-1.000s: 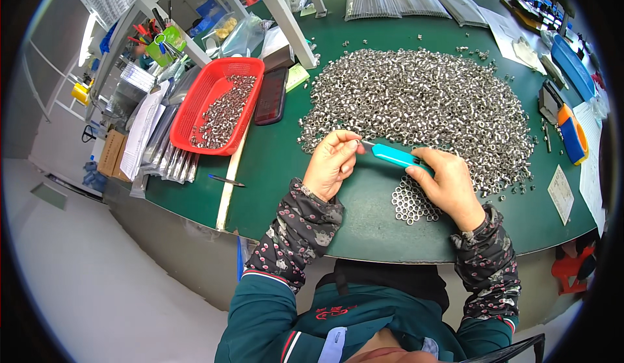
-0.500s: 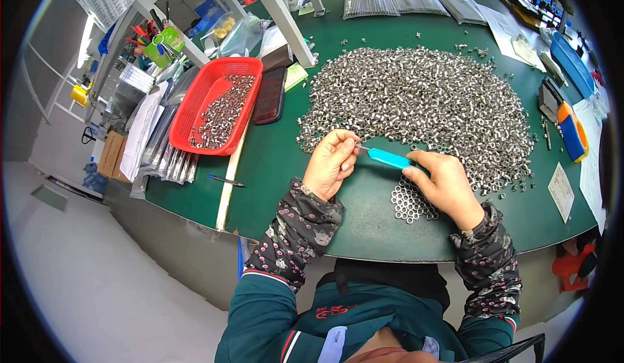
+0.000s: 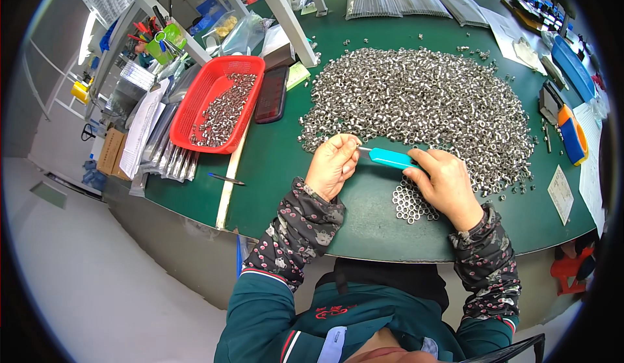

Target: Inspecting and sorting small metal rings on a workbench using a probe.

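Note:
My right hand [image 3: 448, 186] grips a teal-handled knife [image 3: 392, 159], its narrow metal blade pointing left. At the blade's tip, the thumb and fingers of my left hand [image 3: 333, 168] are pinched on a small metal ring, mostly hidden by the fingertips. Just beyond both hands spreads a broad heap of small silver metal rings [image 3: 416, 96]. A flat, one-layer patch of rings [image 3: 409, 202] lies beside and partly beneath my right hand, with their holes facing up.
On the left stands a red plastic basket [image 3: 182, 126] with some rings inside, a dark phone [image 3: 272, 95] beside it. A pen [image 3: 226, 180] lies near a wooden strip [image 3: 229, 191]. Bagged parts [image 3: 370, 2] sit at the back; an orange-and-blue tape dispenser [image 3: 572, 135] is at right.
The knife's handle has turned slightly and more of its blade shows between the hands. Both hands stay in nearly the same place; the heap looks unchanged.

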### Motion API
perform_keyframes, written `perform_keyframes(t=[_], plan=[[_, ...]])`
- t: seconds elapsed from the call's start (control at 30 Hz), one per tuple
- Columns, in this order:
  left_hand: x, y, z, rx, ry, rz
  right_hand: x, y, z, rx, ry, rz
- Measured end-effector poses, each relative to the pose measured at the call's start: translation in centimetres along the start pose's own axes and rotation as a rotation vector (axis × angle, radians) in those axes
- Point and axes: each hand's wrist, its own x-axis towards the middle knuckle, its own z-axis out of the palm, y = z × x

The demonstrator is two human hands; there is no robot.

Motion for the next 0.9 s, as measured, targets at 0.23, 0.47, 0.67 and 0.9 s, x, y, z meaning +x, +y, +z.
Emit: perform_keyframes(t=[0.23,0.47,0.67,0.9], plan=[[-0.06,-0.02,0.29,0.022,0.024,-0.002,0.01,0.03,0.09,-0.062,0.084,-0.095],[0.08,-0.17,0.12,0.095,0.046,0.013,0.03,0.14,0.09,-0.101,0.101,-0.142],[-0.03,0.05,0.60,0.174,0.116,-0.003,-0.03,0.21,0.18,-0.131,0.108,-0.162],[0.02,0.43,0.46,0.237,0.108,-0.050,0.04,0.17,0.14,-0.174,0.134,-0.190]])
